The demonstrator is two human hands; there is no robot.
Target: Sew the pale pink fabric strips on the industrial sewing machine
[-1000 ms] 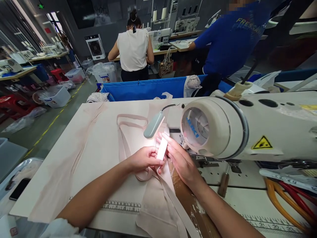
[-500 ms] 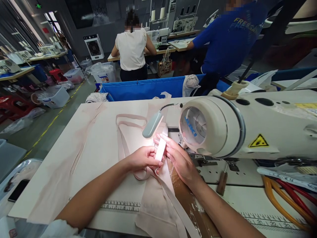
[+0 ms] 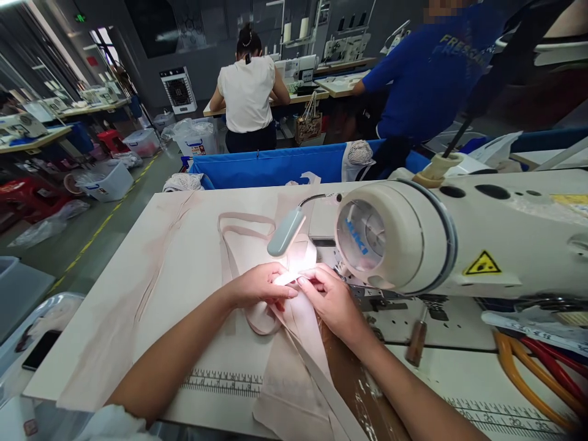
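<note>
Under the bright lamp [image 3: 285,231], my left hand [image 3: 263,285] and my right hand [image 3: 327,301] pinch a pale pink fabric strip [image 3: 287,278] between them. The lamp's glare washes out the strip where the fingers meet. From my hands the long band [image 3: 321,373] trails down toward me, and a loop of the band [image 3: 245,217] lies on the table to the left. Beneath is a pale pink fabric piece [image 3: 287,380] that hangs to the near edge. The sewing machine [image 3: 404,239] stands just right of my right hand; its needle area is mostly hidden.
Sheer pink fabric [image 3: 114,318] lies along the left of the white table [image 3: 193,257]. A wooden-handled tool [image 3: 417,340] and orange-handled scissors [image 3: 519,373] lie at right. Two people sit beyond the blue cloth bin [image 3: 271,165]. A phone [image 3: 41,350] rests at lower left.
The strip has turned from nearly upright to flatter between my hands. My right hand's fingers have come down and closed in a pinch near my left fingers. The view has shifted slightly.
</note>
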